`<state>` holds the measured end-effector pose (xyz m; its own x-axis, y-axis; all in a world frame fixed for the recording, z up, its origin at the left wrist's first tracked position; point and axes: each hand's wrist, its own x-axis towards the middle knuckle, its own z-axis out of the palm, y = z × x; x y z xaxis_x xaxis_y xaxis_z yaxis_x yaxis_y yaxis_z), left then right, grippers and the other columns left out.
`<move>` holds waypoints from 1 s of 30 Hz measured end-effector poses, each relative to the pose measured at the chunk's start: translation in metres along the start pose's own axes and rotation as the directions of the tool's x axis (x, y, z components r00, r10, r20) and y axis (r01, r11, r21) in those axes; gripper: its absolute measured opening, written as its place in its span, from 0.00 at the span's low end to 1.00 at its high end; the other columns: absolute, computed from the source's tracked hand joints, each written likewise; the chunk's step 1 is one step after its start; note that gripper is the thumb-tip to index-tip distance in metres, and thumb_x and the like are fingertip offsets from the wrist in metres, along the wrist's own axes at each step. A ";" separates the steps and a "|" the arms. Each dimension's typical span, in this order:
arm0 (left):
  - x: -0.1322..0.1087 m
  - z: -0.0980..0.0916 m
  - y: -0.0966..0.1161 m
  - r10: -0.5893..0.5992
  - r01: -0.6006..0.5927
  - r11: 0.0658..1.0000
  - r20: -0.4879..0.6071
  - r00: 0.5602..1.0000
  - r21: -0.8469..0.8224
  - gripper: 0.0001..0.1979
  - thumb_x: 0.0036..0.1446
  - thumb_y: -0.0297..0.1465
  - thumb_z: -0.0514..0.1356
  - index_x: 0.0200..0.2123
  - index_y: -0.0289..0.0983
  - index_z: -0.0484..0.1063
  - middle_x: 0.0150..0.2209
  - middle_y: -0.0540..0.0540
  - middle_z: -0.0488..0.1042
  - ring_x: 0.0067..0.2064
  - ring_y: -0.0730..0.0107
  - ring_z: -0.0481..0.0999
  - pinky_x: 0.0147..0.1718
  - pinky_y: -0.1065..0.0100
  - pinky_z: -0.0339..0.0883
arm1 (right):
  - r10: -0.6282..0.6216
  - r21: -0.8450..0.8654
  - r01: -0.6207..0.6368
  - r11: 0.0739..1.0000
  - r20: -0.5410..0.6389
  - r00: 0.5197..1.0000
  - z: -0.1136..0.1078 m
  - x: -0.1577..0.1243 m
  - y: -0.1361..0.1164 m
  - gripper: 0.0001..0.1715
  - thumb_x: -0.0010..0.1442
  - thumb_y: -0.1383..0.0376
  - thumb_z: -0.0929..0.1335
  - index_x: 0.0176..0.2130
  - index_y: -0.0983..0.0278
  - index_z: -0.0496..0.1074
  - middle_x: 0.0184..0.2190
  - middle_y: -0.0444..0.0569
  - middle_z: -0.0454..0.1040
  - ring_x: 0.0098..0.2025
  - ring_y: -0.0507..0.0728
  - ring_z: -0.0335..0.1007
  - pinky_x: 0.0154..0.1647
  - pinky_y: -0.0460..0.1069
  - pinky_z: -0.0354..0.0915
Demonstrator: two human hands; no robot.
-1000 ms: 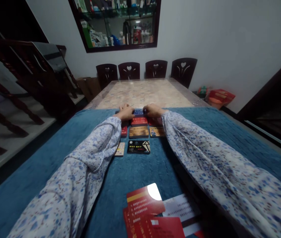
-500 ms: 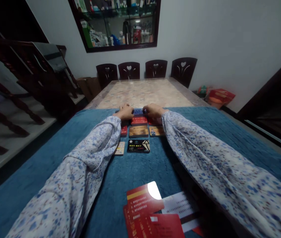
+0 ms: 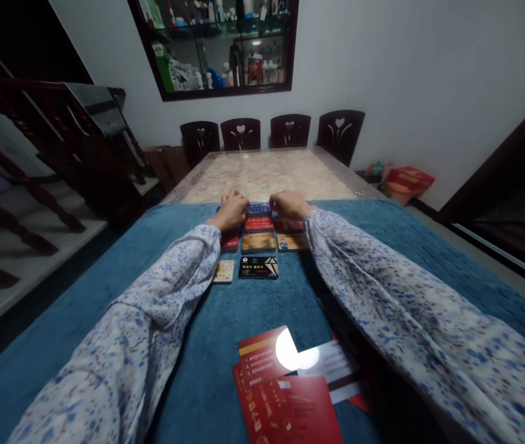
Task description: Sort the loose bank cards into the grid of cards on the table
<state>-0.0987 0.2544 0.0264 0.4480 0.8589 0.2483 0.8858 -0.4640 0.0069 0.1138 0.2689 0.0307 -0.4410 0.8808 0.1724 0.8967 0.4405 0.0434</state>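
Observation:
At the far row of cards, a small stack of blue cards [image 3: 260, 208] lies between my two hands. My left hand [image 3: 231, 211] has its fingers bent against the stack's left end. At the right end, my right hand [image 3: 289, 205] is curled with its fingertips on the edge. Nearer to me are a red card stack [image 3: 259, 224], a gold card stack [image 3: 258, 242] and a black VIP card [image 3: 258, 267]. Another gold card [image 3: 291, 242] sits partly under my right sleeve, and a cream card [image 3: 223, 272] beside my left sleeve.
Loose red cards [image 3: 266, 354] and a white card [image 3: 329, 362] overlap in a pile at the near edge. A blue cloth [image 3: 188, 394] covers the near part of the table [image 3: 262, 172]. Dark chairs [image 3: 241, 132] stand at its far end.
Both hands stay at the blue card stack, with small finger shifts; my left wrist has moved slightly left. The camera view has shifted a little.

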 end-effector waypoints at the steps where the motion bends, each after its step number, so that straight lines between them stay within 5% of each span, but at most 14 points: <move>1: -0.004 -0.002 0.002 0.012 -0.012 1.000 -0.012 1.000 0.000 0.14 0.60 0.29 0.55 0.45 0.37 0.79 0.50 0.35 0.75 0.61 0.45 0.63 0.57 0.45 0.57 | -0.005 -0.002 0.005 1.000 -0.014 1.000 -0.001 -0.003 -0.001 0.19 0.68 0.64 0.64 0.53 0.61 0.79 0.52 0.57 0.80 0.55 0.64 0.74 0.50 0.54 0.66; 16: -0.055 -0.012 0.028 0.123 -0.124 0.992 -0.111 0.986 0.005 0.10 0.58 0.24 0.58 0.40 0.34 0.79 0.43 0.35 0.76 0.54 0.45 0.67 0.51 0.46 0.60 | -0.071 -0.037 0.069 0.997 -0.061 0.996 -0.021 -0.060 -0.021 0.17 0.68 0.66 0.63 0.48 0.62 0.79 0.50 0.56 0.81 0.51 0.61 0.74 0.44 0.51 0.60; 30: -0.118 -0.010 0.050 0.202 -0.207 0.978 -0.236 0.950 0.006 0.09 0.61 0.23 0.56 0.37 0.36 0.76 0.41 0.38 0.76 0.51 0.49 0.68 0.47 0.51 0.60 | -0.149 -0.007 0.150 0.989 -0.127 0.981 -0.016 -0.122 -0.038 0.15 0.70 0.65 0.62 0.46 0.63 0.77 0.46 0.56 0.80 0.45 0.61 0.69 0.38 0.52 0.50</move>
<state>-0.1089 0.1276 0.0074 0.5763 0.6712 0.4662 0.7747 -0.6304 -0.0502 0.1341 0.1422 0.0242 -0.5617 0.7757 0.2877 0.8207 0.5663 0.0754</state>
